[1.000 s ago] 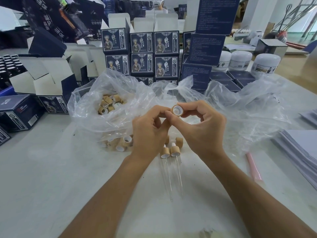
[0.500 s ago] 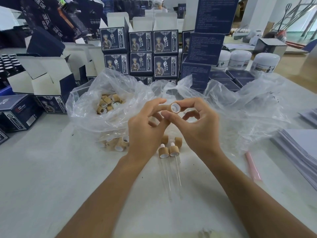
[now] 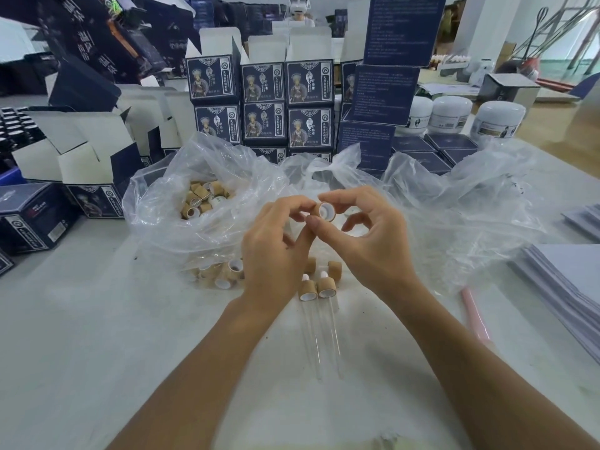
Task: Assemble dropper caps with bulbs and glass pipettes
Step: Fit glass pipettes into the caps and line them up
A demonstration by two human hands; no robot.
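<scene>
A: Held above the table (image 3: pixel 97 352), in the middle: a wood-coloured dropper cap (image 3: pixel 325 211), white-lined mouth turned toward the camera.

B: Pinched how?

A: By the right hand (image 3: pixel 367 241), index finger on top and thumb below, remaining fingers curled loosely apart. Touched on its left side by the fingertips of the left hand (image 3: pixel 276 251), thumb and index curled in against it; whether anything small sits between those fingertips, impossible to tell.

B: And below the hands?

A: Two finished droppers (image 3: pixel 316 289) lying side by side, caps toward the bags, glass pipettes (image 3: pixel 324 339) pointing at the camera. Loose caps (image 3: pixel 224 271) just beside the left wrist, partly under the lip of the plastic bag (image 3: pixel 194 222). More caps (image 3: pixel 203 198) heaped inside it.

B: Room around?

A: Bare white tabletop wide open in front, on both sides of the forearms. Hemmed in behind by crumpled clear plastic, then by stacked dark blue boxes (image 3: pixel 263 102). To the right, a pink tube (image 3: pixel 474 316) near the forearm, and a pile of white sheets (image 3: pixel 571 284) reaching the frame edge. To the left, open cartons (image 3: pixel 81 151) well apart from the hands. White jars (image 3: pixel 451 113) far back right.
</scene>
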